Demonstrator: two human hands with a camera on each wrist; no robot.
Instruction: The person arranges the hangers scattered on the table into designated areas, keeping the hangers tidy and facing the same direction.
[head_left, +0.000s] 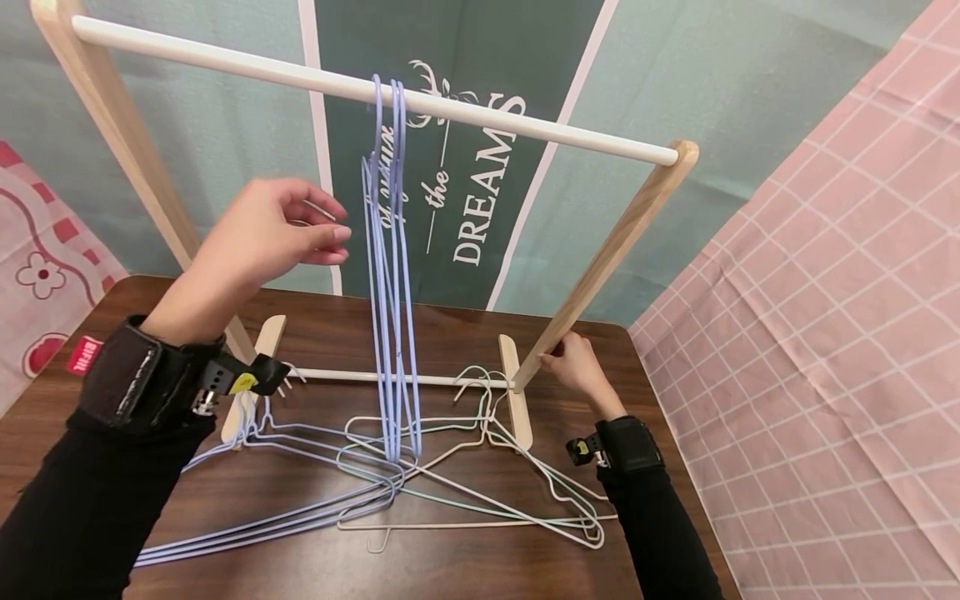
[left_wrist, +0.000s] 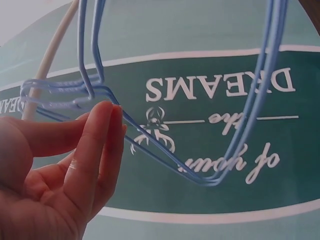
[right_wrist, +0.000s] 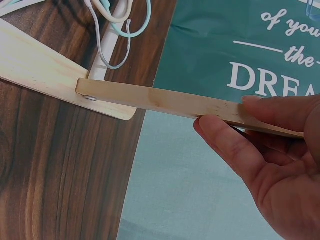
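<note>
Several blue wire hangers [head_left: 406, 275] hang by their hooks from the white rail [head_left: 525, 125] of a wooden rack. My left hand [head_left: 277, 225] is just to their left, its fingers loosely curled and thumb near the fingertips. Nothing shows between those fingers; in the left wrist view its fingertips [left_wrist: 107, 112] overlap the hangers. Low on the rack's right wooden post [head_left: 600, 258], my right hand [head_left: 579, 368] grips the wood, thumb on one side and fingers on the other, as the right wrist view shows.
More blue hangers [head_left: 277, 521] lie stacked on the brown table [head_left: 442, 575] at the left. White and mint hangers [head_left: 495, 502] overlap at the right, hooks near the lower white bar [head_left: 442, 381]. A green curtain [head_left: 555, 50] hangs behind; pink checked cloth [head_left: 810, 333] stands at the right.
</note>
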